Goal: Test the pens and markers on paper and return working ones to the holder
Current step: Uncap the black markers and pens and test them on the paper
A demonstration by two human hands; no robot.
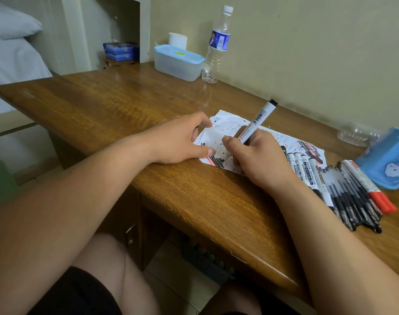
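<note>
My right hand [255, 155] grips a white marker with a black end [257, 120], its tip down on the scribbled sheet of paper [228, 123]. My left hand [182, 139] rests on the paper's left edge, with thumb and fingertips pressing it to the wooden desk [103, 105]. To the right of my right hand lie several whiteboard markers [305, 171], a row of black pens [353, 198] and red-capped markers [373, 187]. The tip of the held marker is hidden behind my fingers.
A blue case with a cartoon face [384, 160] lies at the far right, crumpled clear plastic [357, 134] behind it. At the back by the wall stand a lidded translucent box [178, 62] and a water bottle [216, 46]. The desk's front edge runs under my forearms.
</note>
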